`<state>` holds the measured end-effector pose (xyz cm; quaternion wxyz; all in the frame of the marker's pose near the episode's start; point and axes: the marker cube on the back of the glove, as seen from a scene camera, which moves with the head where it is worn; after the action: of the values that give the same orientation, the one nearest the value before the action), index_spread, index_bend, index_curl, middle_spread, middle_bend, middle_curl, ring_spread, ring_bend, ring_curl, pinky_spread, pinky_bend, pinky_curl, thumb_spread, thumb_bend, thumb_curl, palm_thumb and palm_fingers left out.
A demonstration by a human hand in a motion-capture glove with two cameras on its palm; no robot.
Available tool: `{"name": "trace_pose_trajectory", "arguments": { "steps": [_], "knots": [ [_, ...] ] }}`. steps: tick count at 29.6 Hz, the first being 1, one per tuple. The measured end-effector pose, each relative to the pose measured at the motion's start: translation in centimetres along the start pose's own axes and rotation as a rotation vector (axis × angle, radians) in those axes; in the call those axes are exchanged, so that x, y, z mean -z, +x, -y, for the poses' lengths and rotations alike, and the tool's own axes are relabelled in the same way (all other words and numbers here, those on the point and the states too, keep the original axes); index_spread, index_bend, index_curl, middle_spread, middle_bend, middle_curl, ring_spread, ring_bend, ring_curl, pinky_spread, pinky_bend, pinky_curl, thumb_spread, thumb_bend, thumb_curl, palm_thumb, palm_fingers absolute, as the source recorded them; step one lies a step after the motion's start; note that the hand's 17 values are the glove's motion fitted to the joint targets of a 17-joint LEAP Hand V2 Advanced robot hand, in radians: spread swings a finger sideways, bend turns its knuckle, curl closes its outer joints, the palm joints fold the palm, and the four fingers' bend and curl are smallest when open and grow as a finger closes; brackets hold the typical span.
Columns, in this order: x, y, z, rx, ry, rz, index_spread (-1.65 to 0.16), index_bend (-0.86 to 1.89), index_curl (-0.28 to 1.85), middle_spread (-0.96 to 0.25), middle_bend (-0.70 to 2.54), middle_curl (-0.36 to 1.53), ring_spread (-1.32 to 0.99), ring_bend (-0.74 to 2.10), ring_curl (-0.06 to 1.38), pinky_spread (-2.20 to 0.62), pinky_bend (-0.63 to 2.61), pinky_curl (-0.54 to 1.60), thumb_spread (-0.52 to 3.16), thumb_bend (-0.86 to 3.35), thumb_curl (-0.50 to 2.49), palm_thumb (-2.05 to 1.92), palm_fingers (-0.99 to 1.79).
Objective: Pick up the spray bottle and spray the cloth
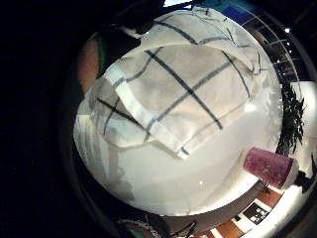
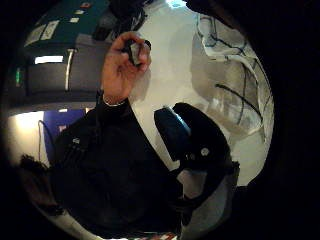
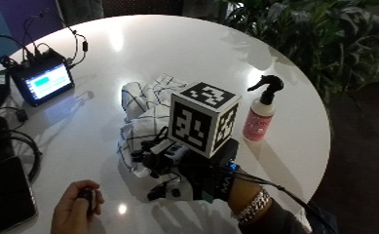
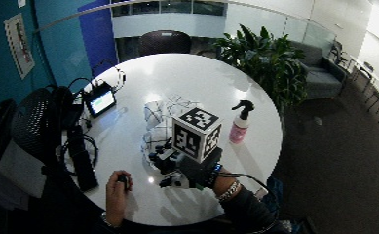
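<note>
Overhead, gloved right hand [image 3: 176, 165] above crumpled checked cloth [image 3: 143, 105]; grip state unclear; pink plastic spray bottle [image 3: 261, 112] upright nearby.

Right hand [image 3: 176, 168] — covered by a black glove, with black straps and small white plastic parts over the fingers and a blue-lit spot near the cuff; a silver chain-link bracelet [image 3: 251, 205] sits at the wrist, above a dark sleeve [image 3: 281, 219]. Left hand [image 3: 77, 209] — bare, with a thin bracelet [image 2: 114, 103] at the wrist and a black long sleeve [image 2: 107, 165] with a cuff beyond it.
</note>
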<state>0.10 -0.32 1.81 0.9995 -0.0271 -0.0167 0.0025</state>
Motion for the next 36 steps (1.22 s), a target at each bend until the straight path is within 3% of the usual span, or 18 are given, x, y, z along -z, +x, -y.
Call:
{"name": "trace_pose_trajectory", "arguments": {
  "steps": [13, 36],
  "knots": [
    [-0.1, 0.9, -1.5, -0.056, -0.012, -0.016, -0.44, 0.15, 0.23, -0.05, 0.21, 0.26, -0.06, 0.29, 0.21, 0.25, 0.39, 0.27, 1.16, 0.12, 0.17, 0.47, 0.41],
    [-0.7, 8.8, -9.1, -0.414, -0.009, 0.001, -0.41, 0.14, 0.27, -0.05, 0.22, 0.32, -0.06, 0.28, 0.26, 0.25, 0.31, 0.30, 1.21, 0.03, 0.21, 0.52, 0.49]
  ]
}}
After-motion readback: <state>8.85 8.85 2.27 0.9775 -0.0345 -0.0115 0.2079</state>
